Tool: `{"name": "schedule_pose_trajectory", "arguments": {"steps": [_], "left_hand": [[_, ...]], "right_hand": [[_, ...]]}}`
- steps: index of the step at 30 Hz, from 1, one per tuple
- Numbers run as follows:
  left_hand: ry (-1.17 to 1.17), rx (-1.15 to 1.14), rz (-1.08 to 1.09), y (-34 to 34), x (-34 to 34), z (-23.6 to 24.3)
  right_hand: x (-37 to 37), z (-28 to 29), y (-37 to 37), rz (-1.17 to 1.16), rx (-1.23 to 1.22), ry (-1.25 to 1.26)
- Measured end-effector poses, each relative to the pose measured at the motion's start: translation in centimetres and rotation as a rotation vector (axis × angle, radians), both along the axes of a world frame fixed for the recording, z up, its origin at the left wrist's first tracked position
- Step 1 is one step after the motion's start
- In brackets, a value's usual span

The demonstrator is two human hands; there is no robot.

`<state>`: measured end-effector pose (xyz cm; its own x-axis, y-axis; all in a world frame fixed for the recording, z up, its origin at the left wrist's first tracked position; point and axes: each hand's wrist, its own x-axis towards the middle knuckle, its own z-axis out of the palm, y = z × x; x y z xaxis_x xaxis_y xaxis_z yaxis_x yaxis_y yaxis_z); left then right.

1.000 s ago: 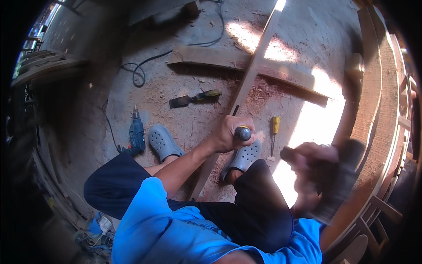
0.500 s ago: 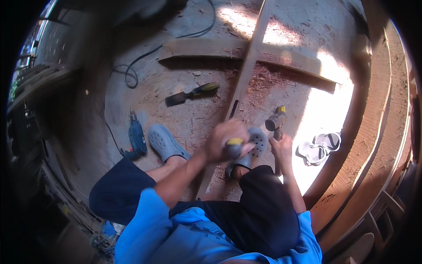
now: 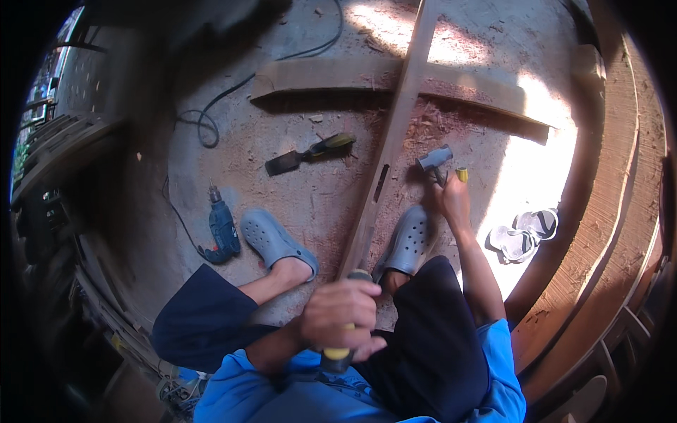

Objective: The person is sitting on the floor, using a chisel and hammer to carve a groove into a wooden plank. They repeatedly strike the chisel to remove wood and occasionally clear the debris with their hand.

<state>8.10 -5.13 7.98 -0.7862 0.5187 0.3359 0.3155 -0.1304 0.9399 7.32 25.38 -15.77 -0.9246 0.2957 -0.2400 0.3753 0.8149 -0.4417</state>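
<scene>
Well apart: left hand wrapped around a black-and-yellow tool, right hand wrapped around the hammer. Best to grip both firmly, and keep the hammer off the grey shoe left of the right hand. Mind the yellow handle beside that hand; hard to tell if touching. Ahead of the left hand, find the long wooden bar: brown, with a thin dark slot, crossing a thick beam farther out
</scene>
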Motion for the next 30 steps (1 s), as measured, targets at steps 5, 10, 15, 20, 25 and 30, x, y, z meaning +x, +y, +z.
{"name": "schedule_pose_trajectory", "arguments": {"steps": [5,10,15,20,25,30], "left_hand": [[0.002,0.005,-0.054,0.4,-0.6,2.2],[0.001,-0.039,-0.043,0.4,-1.4,1.4],[0.042,-0.085,0.077,-1.1,-0.8,-0.5],[-0.563,-0.148,0.624,-2.8,-6.3,-9.1],[-0.942,-0.385,0.662,-3.6,-9.2,-18.9],[-0.976,-0.220,0.561,-2.0,-8.1,-22.1]], "right_hand": [[0.7,-2.4,1.0,0.089,0.067,-0.042],[1.1,-3.1,1.6,0.179,-0.003,0.086],[1.3,-3.0,1.5,0.203,0.046,0.127],[1.3,-2.7,1.1,0.150,0.048,0.058],[1.3,-2.4,0.9,0.151,0.062,0.075],[1.2,-2.1,0.8,0.110,0.027,-0.017]]}}
